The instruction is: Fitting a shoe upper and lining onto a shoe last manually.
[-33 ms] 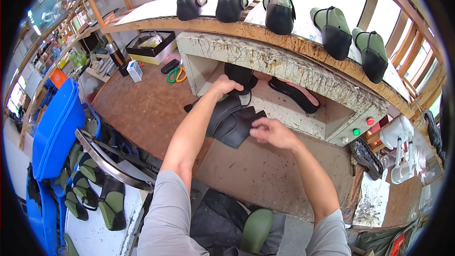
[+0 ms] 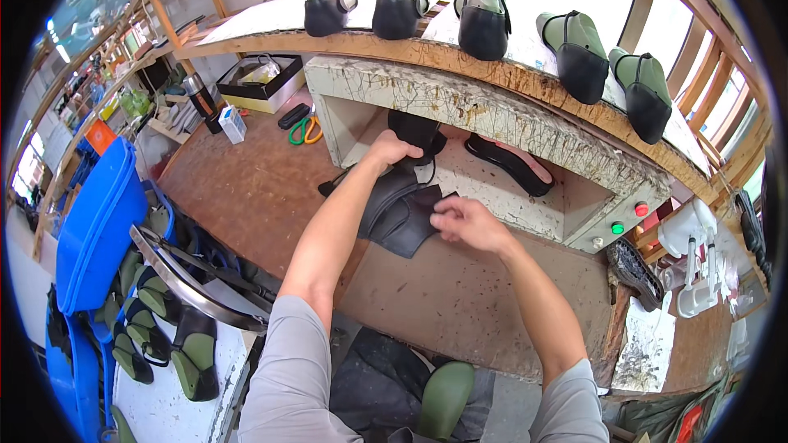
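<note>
At the mouth of the white box (image 2: 443, 98), my left hand (image 2: 394, 148) is closed on a black shoe piece (image 2: 413, 126); the fingers partly hide it. Below that hand, dark leather pieces (image 2: 402, 217) lie overlapping on the bench. My right hand (image 2: 472, 223) is beside their right edge, its fingers bent and apart, with nothing visible in them. Whether its fingertips touch the leather I cannot tell. Inside the box, to the right, lies a black curved shoe part (image 2: 510, 164) with a pinkish inside. A green shoe last (image 2: 446, 398) rests at my lap.
Black shoes on green lasts (image 2: 484, 25) line the wooden shelf (image 2: 369, 41) above the box. Scissors (image 2: 305, 130) and an open carton (image 2: 261, 82) are at the back left of the bench (image 2: 238, 176). A blue bin (image 2: 98, 221) and more shoes (image 2: 195, 353) stand left.
My right hand has shifted very slightly left, toward the leather pieces. My left hand stays in the same place on the black shoe piece.
</note>
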`<state>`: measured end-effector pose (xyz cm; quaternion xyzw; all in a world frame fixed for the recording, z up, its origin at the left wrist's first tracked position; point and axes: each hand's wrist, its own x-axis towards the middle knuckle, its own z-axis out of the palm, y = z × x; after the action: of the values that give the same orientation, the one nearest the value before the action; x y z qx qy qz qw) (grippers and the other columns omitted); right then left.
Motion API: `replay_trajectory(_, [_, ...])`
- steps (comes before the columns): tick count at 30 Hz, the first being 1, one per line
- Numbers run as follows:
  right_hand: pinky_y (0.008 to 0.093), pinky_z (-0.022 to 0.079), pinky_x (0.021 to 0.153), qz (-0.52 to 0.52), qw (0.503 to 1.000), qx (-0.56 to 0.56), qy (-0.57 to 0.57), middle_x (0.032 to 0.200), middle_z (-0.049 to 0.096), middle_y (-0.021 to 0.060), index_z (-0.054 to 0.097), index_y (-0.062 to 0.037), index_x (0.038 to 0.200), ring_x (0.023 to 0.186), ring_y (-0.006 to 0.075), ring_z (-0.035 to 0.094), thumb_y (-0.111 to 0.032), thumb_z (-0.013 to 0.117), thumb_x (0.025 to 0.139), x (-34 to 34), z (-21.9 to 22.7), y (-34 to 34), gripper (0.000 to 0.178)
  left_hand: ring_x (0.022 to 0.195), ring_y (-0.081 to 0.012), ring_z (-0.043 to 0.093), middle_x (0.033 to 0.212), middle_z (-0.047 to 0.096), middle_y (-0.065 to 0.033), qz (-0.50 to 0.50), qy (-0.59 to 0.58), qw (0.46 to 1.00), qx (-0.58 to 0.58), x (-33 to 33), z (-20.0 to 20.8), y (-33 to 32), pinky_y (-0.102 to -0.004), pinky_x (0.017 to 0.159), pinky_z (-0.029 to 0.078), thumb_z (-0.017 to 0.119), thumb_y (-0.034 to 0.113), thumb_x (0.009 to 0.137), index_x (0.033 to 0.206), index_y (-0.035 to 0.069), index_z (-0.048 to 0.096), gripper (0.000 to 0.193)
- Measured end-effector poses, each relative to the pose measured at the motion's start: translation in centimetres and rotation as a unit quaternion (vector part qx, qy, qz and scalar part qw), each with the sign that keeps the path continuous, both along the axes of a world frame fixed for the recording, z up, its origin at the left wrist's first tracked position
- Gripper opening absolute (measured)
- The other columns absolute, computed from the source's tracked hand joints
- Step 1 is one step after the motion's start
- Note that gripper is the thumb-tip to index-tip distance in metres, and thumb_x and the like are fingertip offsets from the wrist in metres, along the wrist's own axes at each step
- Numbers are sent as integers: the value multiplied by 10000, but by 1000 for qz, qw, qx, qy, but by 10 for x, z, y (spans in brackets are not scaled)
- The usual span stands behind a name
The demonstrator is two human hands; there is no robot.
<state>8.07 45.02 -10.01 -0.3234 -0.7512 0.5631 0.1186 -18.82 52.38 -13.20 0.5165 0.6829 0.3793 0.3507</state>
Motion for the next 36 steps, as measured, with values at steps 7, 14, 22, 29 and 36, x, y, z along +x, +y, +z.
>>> replay_trajectory(7, [289,516,626,-232,963,27,137,903,641,112,475,87,1232,778,156,618,-350,690,848,-57,-32,66,620,1011,-227,605,1107,636,-170,-65,19,993,92,32,-3,9,-312,885,455,691,282,723,1164,-63,582,571])
replay_trajectory(14, [371,550,648,-349,912,-163,142,998,626,205,501,117,1174,818,226,639,-471,679,824,-64,-33,65,707,1060,-187,524,1070,605,-93,-338,170,925,-38,31,25,-25,-300,934,401,742,295,744,1081,46,568,454])
replay_trajectory(22, [353,576,592,-430,835,-190,287,907,658,171,596,79,987,693,260,676,-180,625,888,-34,-35,18,279,1216,-200,463,1271,566,-84,-234,32,967,-93,32,14,-21,-299,1062,293,425,633,911,1196,48,611,677])
replay_trajectory(29, [340,577,686,-450,765,-110,448,949,678,112,620,14,1039,765,204,680,-201,604,920,96,-19,-110,246,1255,-333,453,1301,537,-190,-236,197,951,15,40,-2,-26,-366,1049,336,540,530,886,1113,-7,613,588])
replay_trajectory(36, [370,565,772,-519,696,-157,470,1026,677,107,604,-9,1094,883,233,678,-229,556,952,189,-36,-186,266,1314,-376,361,1347,465,-223,-96,322,895,293,115,-7,-87,-450,1108,259,667,316,821,1150,10,578,458])
